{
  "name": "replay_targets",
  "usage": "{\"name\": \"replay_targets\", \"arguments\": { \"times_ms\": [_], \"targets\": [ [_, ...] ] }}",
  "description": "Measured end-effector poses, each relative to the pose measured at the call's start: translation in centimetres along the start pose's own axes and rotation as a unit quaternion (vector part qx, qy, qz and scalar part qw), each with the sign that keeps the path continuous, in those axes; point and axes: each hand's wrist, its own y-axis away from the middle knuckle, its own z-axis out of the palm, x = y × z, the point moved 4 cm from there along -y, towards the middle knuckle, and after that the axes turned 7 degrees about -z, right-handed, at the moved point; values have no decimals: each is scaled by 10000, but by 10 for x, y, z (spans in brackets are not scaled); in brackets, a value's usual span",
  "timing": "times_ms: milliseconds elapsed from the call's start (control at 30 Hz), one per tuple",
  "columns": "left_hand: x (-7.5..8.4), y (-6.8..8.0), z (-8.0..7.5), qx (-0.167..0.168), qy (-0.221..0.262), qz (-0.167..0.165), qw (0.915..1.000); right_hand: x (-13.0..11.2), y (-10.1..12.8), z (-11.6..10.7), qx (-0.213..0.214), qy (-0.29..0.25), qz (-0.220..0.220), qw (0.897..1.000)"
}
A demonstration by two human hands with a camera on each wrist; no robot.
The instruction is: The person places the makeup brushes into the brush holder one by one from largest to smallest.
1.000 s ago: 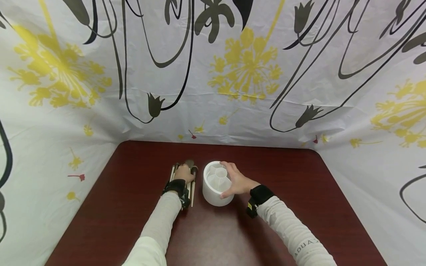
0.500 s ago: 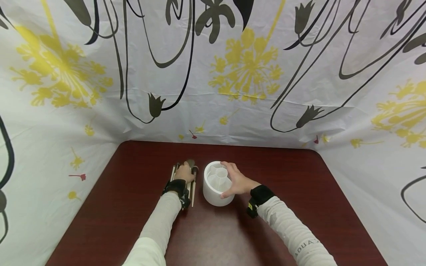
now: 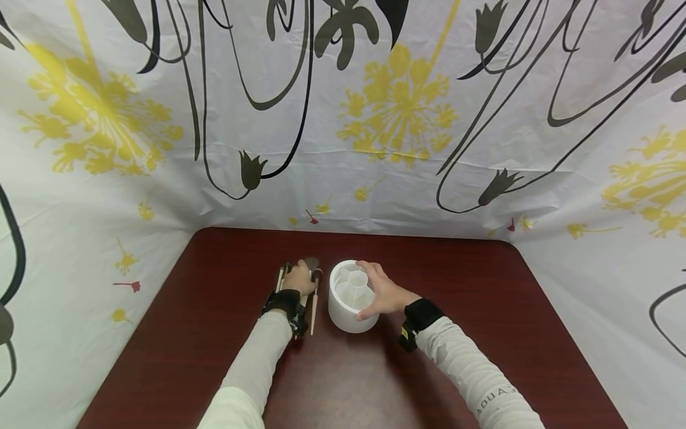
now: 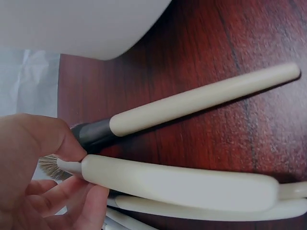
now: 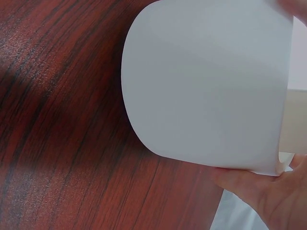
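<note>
- Pinching with my left hand, I hold a cream-handled brush at its bristle end, low over the table.
- Curled round the white divided holder, my right hand grips its smooth wall.
- Another round-handled brush lies between them on dark red woodgrain.

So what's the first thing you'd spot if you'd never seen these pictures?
Probably the round white holder with dividers inside, standing mid-table on the dark red table; the right hand holds its side. Just left of it, the left hand pinches one of the cream-handled brushes lying there. Behind everything hangs a white cloth with big yellow flowers.
</note>
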Motion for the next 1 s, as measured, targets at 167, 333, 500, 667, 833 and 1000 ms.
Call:
{"name": "replay_targets", "arguments": {
  "times_ms": [167, 333, 500, 667, 833, 1000],
  "targets": [
    [4, 4, -6, 199, -44, 249, 9995, -1, 0, 0, -14, 1, 4, 10000],
    [6, 8, -13, 332, 74, 480, 9983, 0, 1, 0, -20, -1, 0, 10000],
    [4, 8, -16, 371, 201, 544, 9976, 0, 1, 0, -4, 10, -9, 10000],
    [1, 9, -23, 324, 472, 656, 9962, -1, 2, 0, -10, -11, -1, 10000],
    [-4, 9, -32, 223, 634, 632, 9957, -3, 1, 0, -63, -90, 3, 9999],
    [-4, 12, -41, 154, 778, 613, 9950, -3, 0, 0, -41, -33, 50, 10000]
  ]
}}
